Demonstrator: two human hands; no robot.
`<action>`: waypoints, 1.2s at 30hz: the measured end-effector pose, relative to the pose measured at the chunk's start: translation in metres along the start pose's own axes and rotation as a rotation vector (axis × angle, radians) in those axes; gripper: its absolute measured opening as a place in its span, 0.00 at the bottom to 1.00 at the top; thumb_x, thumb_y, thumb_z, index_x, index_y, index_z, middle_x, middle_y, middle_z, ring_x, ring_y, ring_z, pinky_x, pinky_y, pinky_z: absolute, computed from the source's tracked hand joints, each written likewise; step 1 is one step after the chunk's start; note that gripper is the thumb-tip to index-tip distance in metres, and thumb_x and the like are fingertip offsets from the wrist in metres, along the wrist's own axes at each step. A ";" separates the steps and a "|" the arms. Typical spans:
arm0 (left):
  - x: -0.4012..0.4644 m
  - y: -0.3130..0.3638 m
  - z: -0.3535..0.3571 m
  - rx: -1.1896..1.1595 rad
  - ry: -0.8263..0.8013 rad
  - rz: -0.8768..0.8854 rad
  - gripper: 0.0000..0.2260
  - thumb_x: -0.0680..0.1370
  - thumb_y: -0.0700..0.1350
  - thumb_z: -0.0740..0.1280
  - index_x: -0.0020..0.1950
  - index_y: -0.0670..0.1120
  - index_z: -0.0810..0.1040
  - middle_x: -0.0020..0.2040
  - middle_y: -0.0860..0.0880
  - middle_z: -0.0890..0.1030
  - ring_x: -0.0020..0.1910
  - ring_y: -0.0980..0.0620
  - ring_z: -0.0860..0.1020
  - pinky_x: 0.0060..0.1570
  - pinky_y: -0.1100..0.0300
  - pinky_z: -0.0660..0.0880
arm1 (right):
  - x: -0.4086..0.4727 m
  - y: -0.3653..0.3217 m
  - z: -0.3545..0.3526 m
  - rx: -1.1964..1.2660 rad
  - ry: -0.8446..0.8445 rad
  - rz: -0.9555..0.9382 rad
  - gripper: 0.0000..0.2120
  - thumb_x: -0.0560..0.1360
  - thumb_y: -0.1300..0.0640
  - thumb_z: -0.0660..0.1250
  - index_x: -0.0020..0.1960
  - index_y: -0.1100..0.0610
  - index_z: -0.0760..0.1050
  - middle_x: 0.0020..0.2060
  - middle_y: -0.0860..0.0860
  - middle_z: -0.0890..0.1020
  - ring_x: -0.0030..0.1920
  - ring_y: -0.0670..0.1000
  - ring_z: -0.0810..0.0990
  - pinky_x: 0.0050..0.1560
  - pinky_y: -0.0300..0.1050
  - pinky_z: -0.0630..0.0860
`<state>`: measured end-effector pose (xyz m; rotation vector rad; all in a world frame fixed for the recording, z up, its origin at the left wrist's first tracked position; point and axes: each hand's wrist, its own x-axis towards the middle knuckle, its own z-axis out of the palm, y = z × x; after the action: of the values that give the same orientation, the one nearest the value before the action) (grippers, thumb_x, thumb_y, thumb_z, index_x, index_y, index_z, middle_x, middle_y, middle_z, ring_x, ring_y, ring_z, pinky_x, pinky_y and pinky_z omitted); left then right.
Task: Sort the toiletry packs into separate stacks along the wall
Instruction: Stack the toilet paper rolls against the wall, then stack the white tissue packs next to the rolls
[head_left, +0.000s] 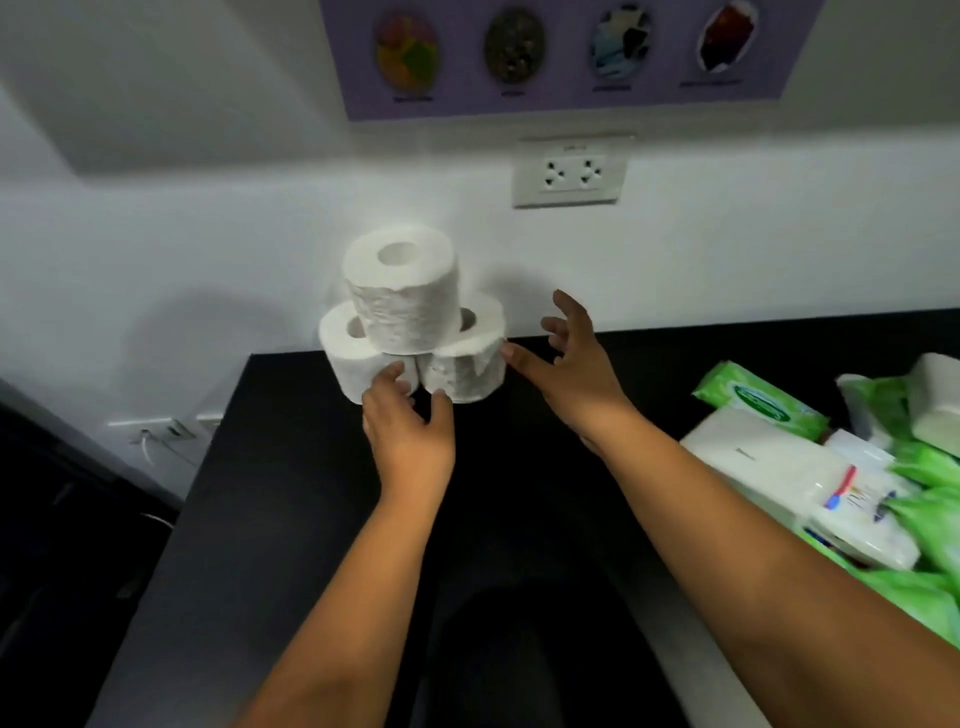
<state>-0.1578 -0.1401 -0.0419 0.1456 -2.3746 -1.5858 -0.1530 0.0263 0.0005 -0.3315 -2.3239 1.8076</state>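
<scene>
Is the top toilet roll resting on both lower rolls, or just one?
Touching both. In the head view the top roll stands upright across the seam, its base overlapping the lower left roll and the lower right roll, with no gap showing.

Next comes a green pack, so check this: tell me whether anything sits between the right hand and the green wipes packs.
Nothing visible does. The right hand hovers open by the toilet rolls; only bare black counter separates it from the nearest green wipes pack.
</scene>
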 end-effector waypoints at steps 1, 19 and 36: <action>-0.010 0.003 0.008 -0.008 -0.042 0.002 0.23 0.75 0.46 0.69 0.68 0.47 0.67 0.60 0.48 0.70 0.57 0.48 0.74 0.57 0.49 0.75 | -0.009 0.005 -0.014 -0.016 0.022 0.015 0.39 0.72 0.49 0.73 0.76 0.46 0.55 0.70 0.49 0.68 0.70 0.49 0.66 0.67 0.47 0.68; -0.125 0.074 0.183 0.217 -0.598 -0.089 0.22 0.79 0.52 0.64 0.70 0.44 0.69 0.68 0.42 0.71 0.65 0.44 0.72 0.65 0.51 0.70 | -0.096 0.072 -0.247 -1.012 -0.139 0.123 0.49 0.64 0.28 0.68 0.76 0.51 0.58 0.67 0.57 0.66 0.69 0.59 0.64 0.68 0.50 0.63; -0.156 0.083 0.212 -0.212 -0.429 -0.497 0.13 0.78 0.44 0.68 0.59 0.41 0.70 0.56 0.42 0.76 0.52 0.47 0.79 0.46 0.52 0.80 | -0.062 0.087 -0.316 -0.690 -0.311 -0.288 0.34 0.69 0.39 0.71 0.71 0.50 0.69 0.67 0.50 0.70 0.67 0.49 0.68 0.65 0.41 0.65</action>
<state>-0.0640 0.1182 -0.0686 0.4159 -2.5931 -2.2858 -0.0010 0.3229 -0.0069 0.2156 -2.9663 0.9371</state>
